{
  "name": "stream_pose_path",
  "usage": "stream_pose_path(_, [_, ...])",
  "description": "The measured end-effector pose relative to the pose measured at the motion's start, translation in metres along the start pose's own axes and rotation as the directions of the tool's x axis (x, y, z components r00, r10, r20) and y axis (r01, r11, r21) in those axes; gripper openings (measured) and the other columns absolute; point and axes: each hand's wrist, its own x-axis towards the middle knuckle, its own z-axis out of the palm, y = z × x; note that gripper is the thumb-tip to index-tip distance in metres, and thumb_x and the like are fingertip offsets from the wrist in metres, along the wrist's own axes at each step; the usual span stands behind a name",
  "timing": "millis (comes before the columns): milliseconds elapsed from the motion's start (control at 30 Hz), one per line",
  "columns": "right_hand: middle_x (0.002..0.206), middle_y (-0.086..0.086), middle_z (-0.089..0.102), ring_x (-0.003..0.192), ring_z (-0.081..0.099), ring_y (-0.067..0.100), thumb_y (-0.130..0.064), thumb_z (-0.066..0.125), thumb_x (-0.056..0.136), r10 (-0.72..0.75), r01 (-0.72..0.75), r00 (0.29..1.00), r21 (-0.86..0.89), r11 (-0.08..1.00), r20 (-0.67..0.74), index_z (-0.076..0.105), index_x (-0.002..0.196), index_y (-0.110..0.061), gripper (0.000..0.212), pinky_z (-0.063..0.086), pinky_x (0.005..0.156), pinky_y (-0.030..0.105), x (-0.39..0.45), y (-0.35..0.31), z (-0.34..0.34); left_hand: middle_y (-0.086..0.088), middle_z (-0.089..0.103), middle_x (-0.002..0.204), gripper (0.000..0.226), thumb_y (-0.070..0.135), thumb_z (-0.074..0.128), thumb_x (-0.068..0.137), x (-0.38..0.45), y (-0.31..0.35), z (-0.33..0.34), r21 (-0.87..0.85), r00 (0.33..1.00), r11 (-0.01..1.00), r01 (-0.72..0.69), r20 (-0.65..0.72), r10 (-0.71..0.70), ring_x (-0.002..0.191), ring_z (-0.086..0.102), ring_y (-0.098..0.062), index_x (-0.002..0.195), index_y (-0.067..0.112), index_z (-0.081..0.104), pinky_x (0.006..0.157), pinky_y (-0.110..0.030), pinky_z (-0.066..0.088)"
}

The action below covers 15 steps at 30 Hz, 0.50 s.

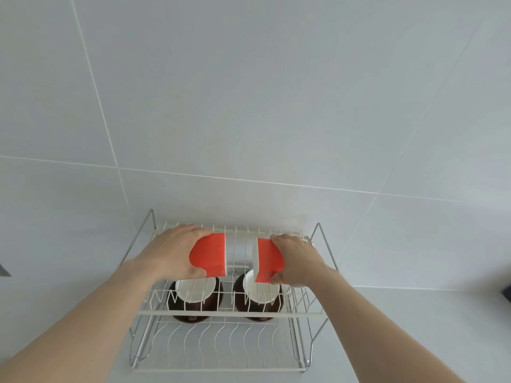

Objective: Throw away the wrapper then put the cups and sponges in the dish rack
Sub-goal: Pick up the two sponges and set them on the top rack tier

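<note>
A white two-tier wire dish rack stands against the tiled wall. Two dark brown cups with white bases sit upside down in it, the left cup and the right cup. My left hand grips an orange and white sponge on edge above the upper tier. My right hand grips a second orange and white sponge, also on edge, over the right cup. The two sponges are apart, facing each other. No wrapper is in view.
Pale grey wall tiles fill the upper view. The rack rests on a light counter. A dark object shows at the right edge, and a grey edge at the left.
</note>
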Motion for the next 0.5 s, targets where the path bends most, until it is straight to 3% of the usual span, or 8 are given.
stream_pose_path(333, [0.118, -0.003, 0.058, 0.112, 0.052, 0.024, -0.041, 0.087, 0.063, 0.035, -0.035, 0.999, -0.006, 0.999, 0.023, 0.050, 0.122, -0.019, 0.073, 0.043, 0.075, 0.036, 0.017, 0.002, 0.024, 0.016, 0.048, 0.140, 0.095, 0.064, 0.074, 0.057, 0.017, -0.011, 0.023, 0.032, 0.997, 0.997, -0.075, 0.038, 0.074, 0.126, 0.044, -0.012, 0.141, 0.038, 0.037, 0.102, -0.030, 0.036])
stream_pose_path(500, [0.122, -0.002, 0.057, 0.115, 0.052, 0.024, -0.039, 0.089, 0.063, 0.056, -0.057, 0.998, 0.019, 0.998, 0.029, 0.049, 0.128, -0.018, 0.079, 0.045, 0.083, 0.037, 0.018, 0.001, 0.026, 0.015, 0.045, 0.144, 0.096, 0.066, 0.073, 0.059, 0.019, -0.013, 0.025, 0.039, 0.996, 0.996, -0.085, 0.042, 0.083, 0.130, 0.042, -0.012, 0.142, 0.039, 0.035, 0.107, -0.033, 0.034])
